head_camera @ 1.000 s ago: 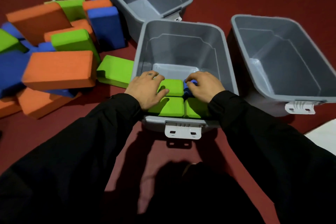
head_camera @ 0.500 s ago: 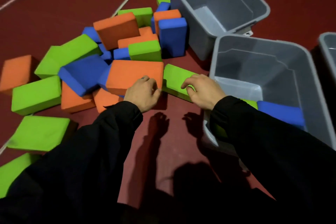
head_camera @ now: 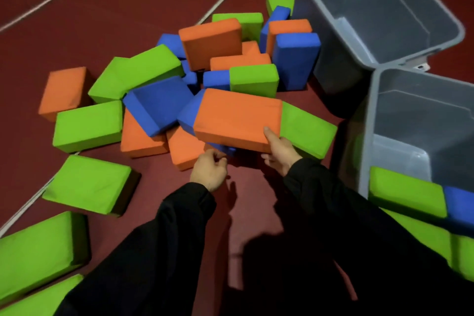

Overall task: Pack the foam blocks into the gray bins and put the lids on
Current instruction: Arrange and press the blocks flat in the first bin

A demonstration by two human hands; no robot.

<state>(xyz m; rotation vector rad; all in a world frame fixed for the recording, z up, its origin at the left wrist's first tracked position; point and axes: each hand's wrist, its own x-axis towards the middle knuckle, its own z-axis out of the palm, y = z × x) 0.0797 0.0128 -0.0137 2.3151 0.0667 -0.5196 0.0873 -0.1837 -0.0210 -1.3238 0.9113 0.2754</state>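
From the head view, the right hand [head_camera: 280, 152] grips the near corner of the big orange block [head_camera: 237, 117] atop the pile, at ten o'clock from the gray bin [head_camera: 369, 136]. The left hand [head_camera: 209, 172] is curled, holding nothing I can see. Pulling could tumble the blue block [head_camera: 159, 104].

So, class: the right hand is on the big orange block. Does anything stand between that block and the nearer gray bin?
Yes. A green block lies right beside the orange block, between it and the nearer gray bin. The right hand would probably have to lift over it. The bin's far half looks free.
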